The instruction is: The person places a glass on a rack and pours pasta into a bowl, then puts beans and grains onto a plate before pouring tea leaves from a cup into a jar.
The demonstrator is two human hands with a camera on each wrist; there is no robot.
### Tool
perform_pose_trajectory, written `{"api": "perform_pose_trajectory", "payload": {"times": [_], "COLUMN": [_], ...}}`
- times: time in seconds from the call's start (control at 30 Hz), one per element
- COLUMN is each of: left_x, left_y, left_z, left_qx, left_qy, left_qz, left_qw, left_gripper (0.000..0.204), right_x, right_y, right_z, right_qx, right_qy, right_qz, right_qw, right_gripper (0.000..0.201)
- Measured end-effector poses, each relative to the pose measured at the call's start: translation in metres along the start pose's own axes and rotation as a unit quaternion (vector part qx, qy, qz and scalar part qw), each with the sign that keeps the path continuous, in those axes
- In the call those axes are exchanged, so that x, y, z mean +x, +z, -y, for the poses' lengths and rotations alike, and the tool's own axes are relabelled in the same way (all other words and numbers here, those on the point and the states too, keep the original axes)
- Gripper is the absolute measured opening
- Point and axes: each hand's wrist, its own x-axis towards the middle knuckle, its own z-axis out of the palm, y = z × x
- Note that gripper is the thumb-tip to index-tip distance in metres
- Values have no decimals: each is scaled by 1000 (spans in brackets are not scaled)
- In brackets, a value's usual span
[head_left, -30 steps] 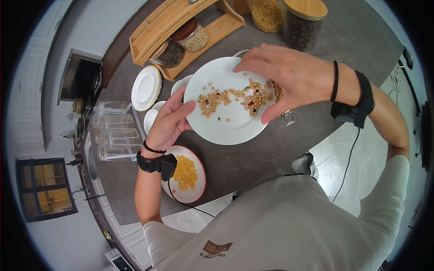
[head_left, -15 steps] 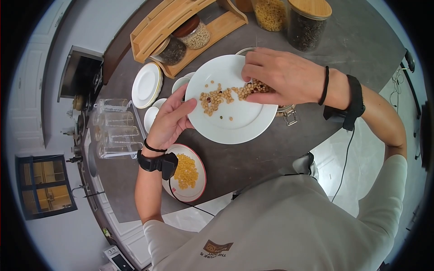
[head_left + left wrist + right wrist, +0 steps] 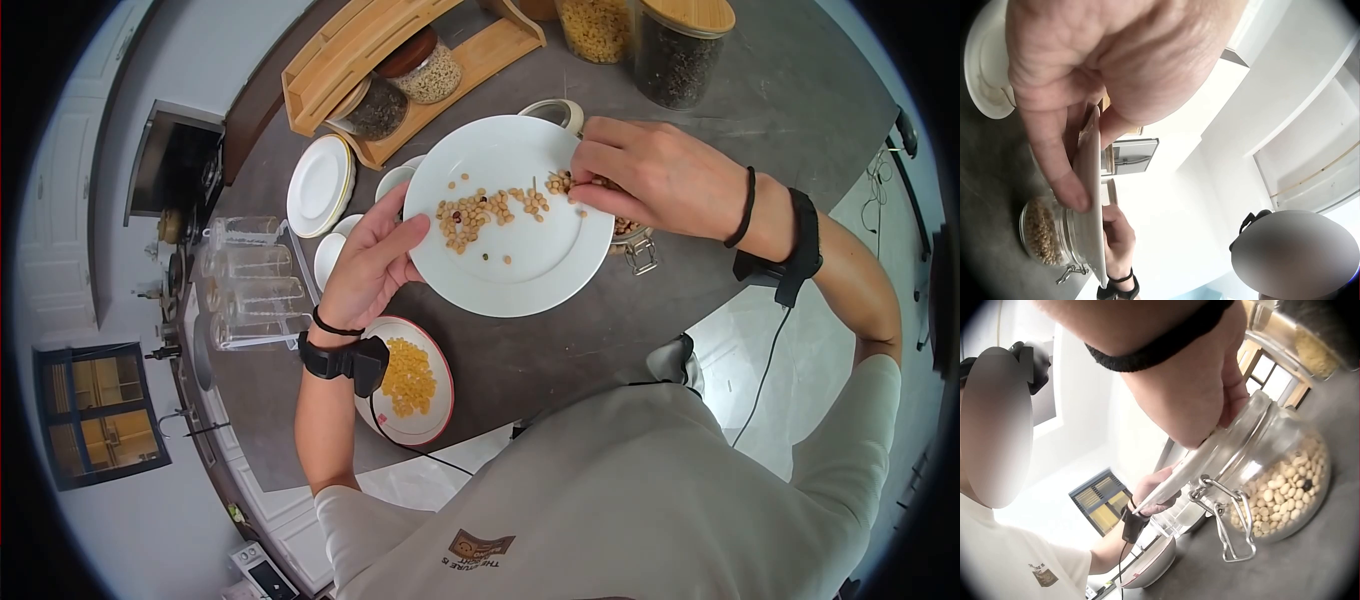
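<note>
My left hand [image 3: 372, 252] grips the left rim of a white plate [image 3: 515, 270], thumb on top and fingers beneath. Pale soybeans [image 3: 470, 222] with a few dark red and green ones lie across it. At the plate's right edge, my right hand [image 3: 650, 178] has its fingers and thumb curled round some beans. A clip-top glass jar [image 3: 1285, 494], partly filled with pale beans, stands under that edge. The plate's rim overlaps the jar's mouth in the right wrist view, and the wire clasp [image 3: 1225, 519] hangs loose. The plate hides much of the jar from the head view.
A red-rimmed dish [image 3: 440, 400] of yellow pieces sits near the counter's front edge. Stacked plates [image 3: 318, 190], white bowls [image 3: 328, 258] and a rack of glasses [image 3: 258, 285] are at left. Behind stand a wooden shelf [image 3: 480, 70] with jars and a tall dark-filled jar [image 3: 680, 60].
My right hand swept in over the beans, then drew back right to the plate's edge. The right-hand pile has shrunk on the plate. My left hand keeps its grip.
</note>
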Motion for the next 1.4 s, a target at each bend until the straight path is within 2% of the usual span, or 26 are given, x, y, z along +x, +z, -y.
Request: {"api": "perform_pose_trajectory", "payload": {"times": [0.33, 0.53, 0.57, 0.67, 0.8, 1.03, 1.4], "left_x": [0, 1, 0, -1, -3, -3, 2], "left_y": [-1, -2, -1, -1, -1, -2, -4], "left_z": [0, -1, -1, -1, -2, 0, 4], "left_qx": [-6, -2, -1, 0, -8, -3, -1], "left_qy": [-8, -3, -3, 0, -2, 1, 1], "left_qz": [10, 17, 17, 21, 23, 20, 23], "left_qw": [1000, 1000, 1000, 1000, 1000, 1000, 1000], "left_gripper": [56, 54, 53, 52, 51, 51, 53], "right_x": [-2, 31, 37, 58, 77, 86, 67], "right_y": [-14, 8, 12, 32, 47, 58, 22], "right_z": [2, 9, 11, 14, 27, 21, 3], "right_qx": [-15, 10, 21, 12, 54, 47, 26], "right_qy": [-10, -17, -8, -41, -40, -87, 7], "right_qz": [4, -41, -26, -35, 0, -46, 44], "right_qw": [1000, 999, 999, 998, 998, 994, 999], "right_gripper": [24, 51, 64, 68, 61, 26, 17]}}
